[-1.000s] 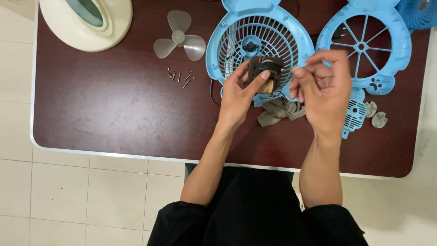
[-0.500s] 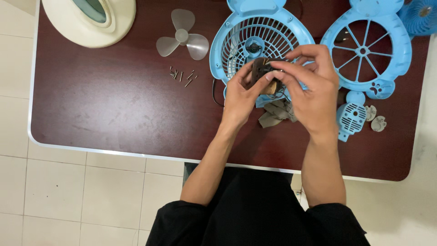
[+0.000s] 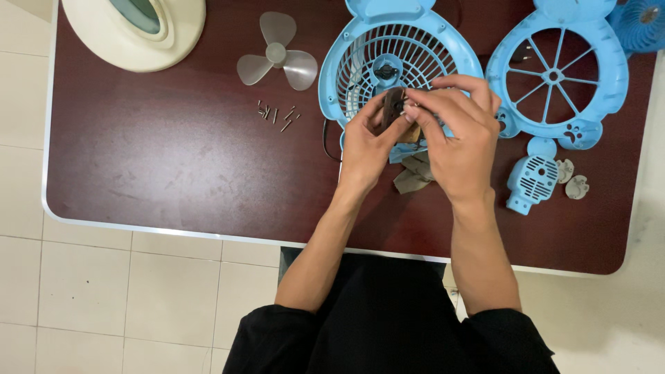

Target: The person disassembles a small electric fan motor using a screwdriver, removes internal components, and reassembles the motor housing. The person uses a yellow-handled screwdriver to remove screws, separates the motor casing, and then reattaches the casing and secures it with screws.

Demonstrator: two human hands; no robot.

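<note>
Motor (image 3: 396, 111), small, dark, pinched betw. both hands above table (image 3: 173, 166), just in front of blue grille (image 3: 388, 52). Left hand (image 3: 365, 142) grips from left; right hand (image 3: 460, 135) closes fingertips over top. Long axis unclear.

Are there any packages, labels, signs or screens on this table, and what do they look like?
None in view: no package, label, sign or screen. The table holds only loose fan parts, such as the blue grille and the clear propeller.
</note>
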